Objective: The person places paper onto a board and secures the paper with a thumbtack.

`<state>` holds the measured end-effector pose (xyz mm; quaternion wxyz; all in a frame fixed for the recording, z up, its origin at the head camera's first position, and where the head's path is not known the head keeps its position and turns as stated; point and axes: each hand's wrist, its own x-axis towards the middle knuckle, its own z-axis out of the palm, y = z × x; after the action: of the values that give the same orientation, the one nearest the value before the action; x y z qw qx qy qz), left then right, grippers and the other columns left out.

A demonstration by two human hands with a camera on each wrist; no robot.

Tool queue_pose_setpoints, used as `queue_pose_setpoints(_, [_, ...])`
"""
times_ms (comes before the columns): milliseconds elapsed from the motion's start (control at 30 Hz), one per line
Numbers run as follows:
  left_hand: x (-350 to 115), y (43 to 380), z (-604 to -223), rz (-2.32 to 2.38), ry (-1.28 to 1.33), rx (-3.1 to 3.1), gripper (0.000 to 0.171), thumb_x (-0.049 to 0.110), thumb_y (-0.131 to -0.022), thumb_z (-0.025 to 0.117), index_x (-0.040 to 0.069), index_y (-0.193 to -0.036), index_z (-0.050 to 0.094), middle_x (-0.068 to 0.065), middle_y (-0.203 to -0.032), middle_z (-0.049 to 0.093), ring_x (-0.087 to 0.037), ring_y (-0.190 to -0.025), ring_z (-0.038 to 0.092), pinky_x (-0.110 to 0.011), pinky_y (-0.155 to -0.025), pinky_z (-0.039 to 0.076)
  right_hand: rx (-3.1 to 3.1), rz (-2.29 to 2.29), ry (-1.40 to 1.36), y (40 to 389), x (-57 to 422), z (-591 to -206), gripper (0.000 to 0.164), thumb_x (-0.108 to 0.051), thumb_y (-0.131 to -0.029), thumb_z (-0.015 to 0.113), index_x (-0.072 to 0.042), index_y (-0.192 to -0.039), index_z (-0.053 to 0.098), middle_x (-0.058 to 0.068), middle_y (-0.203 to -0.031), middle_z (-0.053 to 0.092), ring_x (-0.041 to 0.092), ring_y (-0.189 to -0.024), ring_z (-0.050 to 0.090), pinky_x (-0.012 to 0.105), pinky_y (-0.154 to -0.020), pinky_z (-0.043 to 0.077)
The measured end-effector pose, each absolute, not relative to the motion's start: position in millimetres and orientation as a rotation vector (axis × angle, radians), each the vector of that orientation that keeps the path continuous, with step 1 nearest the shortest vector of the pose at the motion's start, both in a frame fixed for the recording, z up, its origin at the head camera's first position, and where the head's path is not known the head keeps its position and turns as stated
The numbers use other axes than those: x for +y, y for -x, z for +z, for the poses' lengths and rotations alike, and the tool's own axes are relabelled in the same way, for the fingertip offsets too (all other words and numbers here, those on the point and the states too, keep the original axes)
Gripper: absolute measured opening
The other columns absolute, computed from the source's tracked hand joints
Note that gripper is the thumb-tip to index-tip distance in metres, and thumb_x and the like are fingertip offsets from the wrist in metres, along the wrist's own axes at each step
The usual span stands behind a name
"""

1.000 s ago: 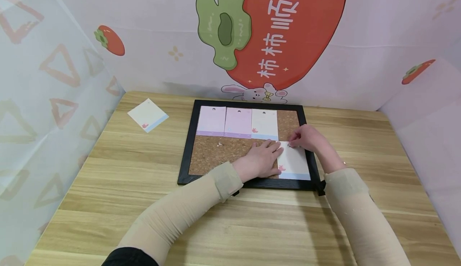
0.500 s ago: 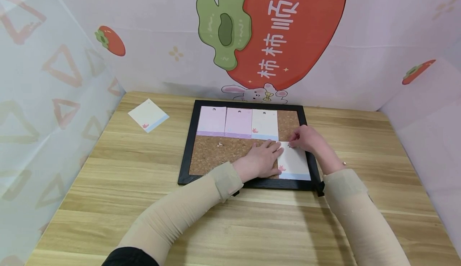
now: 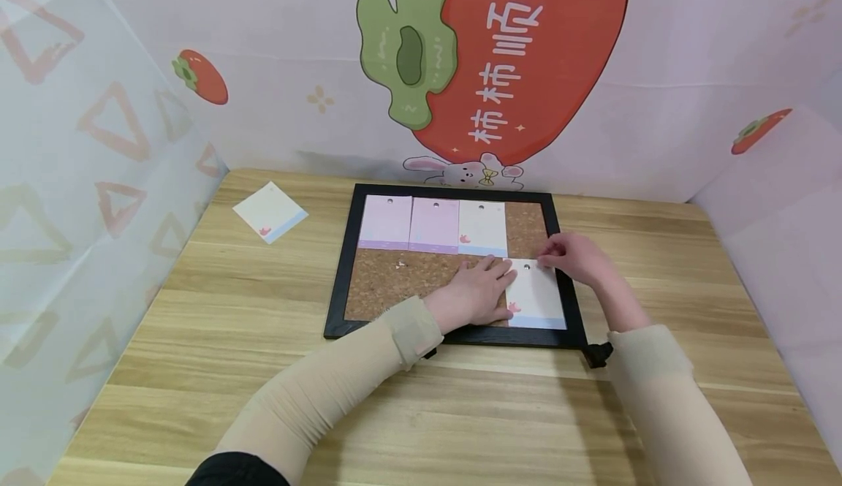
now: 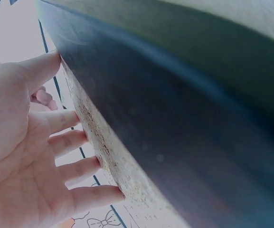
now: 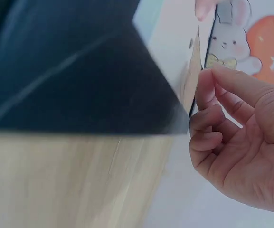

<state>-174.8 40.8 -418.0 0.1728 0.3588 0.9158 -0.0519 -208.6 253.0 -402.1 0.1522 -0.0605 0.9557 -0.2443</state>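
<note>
A black-framed cork board (image 3: 395, 289) lies on the table. Spread fingers of my left hand (image 3: 473, 292) rest on it, reaching the left edge of a white note card (image 3: 536, 300) with a blue bottom band, at the lower right. A pushpin (image 3: 527, 267) sits near that card's top. My right hand (image 3: 577, 258) is just right of this pin, over the board's right edge. In the right wrist view, its thumb and index fingertips (image 5: 208, 73) meet, the other fingers are curled, and nothing shows between them.
Two lilac cards (image 3: 385, 223) and a white card (image 3: 483, 226), each pinned at the top, fill the board's upper row. Small pale bits (image 3: 402, 264) lie on the cork. A loose white card (image 3: 270, 212) lies at the table's back left, near the patterned backdrop (image 3: 263, 128).
My right hand has let go of the pushpin at the card's top and moved slightly right, uncovering it. My left hand has stayed in place.
</note>
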Motion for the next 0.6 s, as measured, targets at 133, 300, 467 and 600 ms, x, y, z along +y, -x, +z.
queue_pose_setpoints(133, [41,174,-418,-0.142,-1.022,2.603,0.073,0.060,-0.100,0.044,0.025,-0.161,0.021,0.004,-0.169,0.017,-0.022,-0.156,0.020,-0.053,-0.118,0.035,2.781,-0.754,0.175,197,265,-403,0.020,-0.017,-0.095,0.067,0.001,-0.104,0.071,0.013,-0.088,0.067,0.022,-0.077,0.054,0.028,-0.065,0.043])
queue_pose_setpoints(300, [41,173,-417,-0.144,-1.029,2.609,0.073,0.060,-0.100,0.044,0.025,-0.160,0.022,0.004,-0.169,0.017,-0.022,-0.155,0.020,-0.053,-0.118,0.036,2.798,-0.759,0.148,182,274,-405,0.022,-0.022,-0.096,0.067,-0.004,-0.108,0.071,0.014,-0.099,0.069,0.024,-0.084,0.055,0.028,-0.069,0.043])
queue_pose_setpoints(467, [41,173,-416,-0.149,-1.035,2.611,0.073,0.059,-0.100,0.044,0.025,-0.160,0.022,0.004,-0.169,0.018,-0.022,-0.155,0.021,-0.053,-0.117,0.037,2.809,-0.721,0.260,168,278,-405,0.032,-0.020,-0.092,0.072,-0.003,-0.119,0.069,0.023,-0.117,0.065,0.030,-0.092,0.057,0.035,-0.073,0.047])
queue_pose_setpoints(600, [41,173,-417,-0.141,-1.026,2.611,0.073,0.059,-0.100,0.044,0.025,-0.161,0.022,0.005,-0.169,0.017,-0.022,-0.156,0.020,-0.053,-0.118,0.035,2.775,-0.721,0.359,157,281,-405,0.045,-0.019,-0.089,0.075,-0.002,-0.130,0.063,0.033,-0.133,0.051,0.041,-0.103,0.057,0.052,-0.085,0.051])
